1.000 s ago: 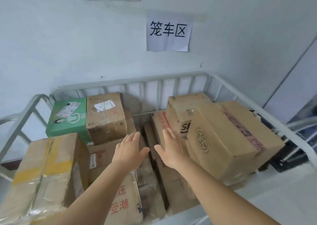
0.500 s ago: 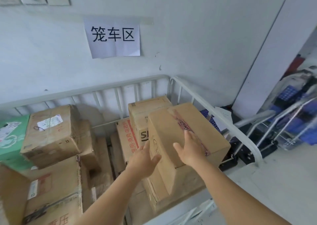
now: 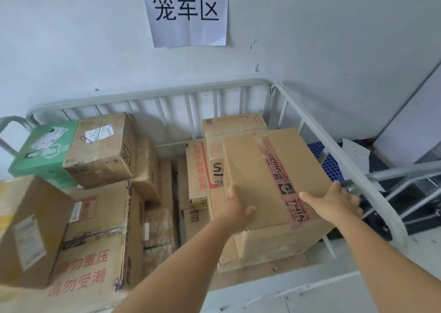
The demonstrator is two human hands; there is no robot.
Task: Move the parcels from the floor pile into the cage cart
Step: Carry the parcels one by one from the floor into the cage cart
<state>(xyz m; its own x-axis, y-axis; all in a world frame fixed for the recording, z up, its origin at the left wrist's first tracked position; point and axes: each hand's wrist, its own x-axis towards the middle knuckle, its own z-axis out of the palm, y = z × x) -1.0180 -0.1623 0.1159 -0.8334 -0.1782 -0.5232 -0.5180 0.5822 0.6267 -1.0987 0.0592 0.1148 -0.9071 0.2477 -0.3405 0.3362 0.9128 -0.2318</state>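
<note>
A brown cardboard parcel (image 3: 262, 169) with a red printed tape strip lies on top of other boxes at the right side of the white cage cart (image 3: 152, 95). My left hand (image 3: 235, 207) lies against its near left edge, thumb on the top face. At the near right edge my right hand (image 3: 334, 203) spreads its fingers over the side, the thumb resting on top by the tape. Both hands touch the parcel from opposite sides with fairly straight fingers. The floor pile is out of view.
The cart holds several more cartons: a green box (image 3: 43, 150) and a labelled brown box (image 3: 100, 148) at the back left, and a large carton with red characters (image 3: 90, 260) in front. A wall sign (image 3: 188, 14) hangs above. Folded trolleys (image 3: 405, 193) and blue crates (image 3: 329, 162) stand right of the cart rail.
My hands went from hovering empty over the cart's middle to the taped parcel at the right, then spread apart to its two near edges. The view swung right and back.
</note>
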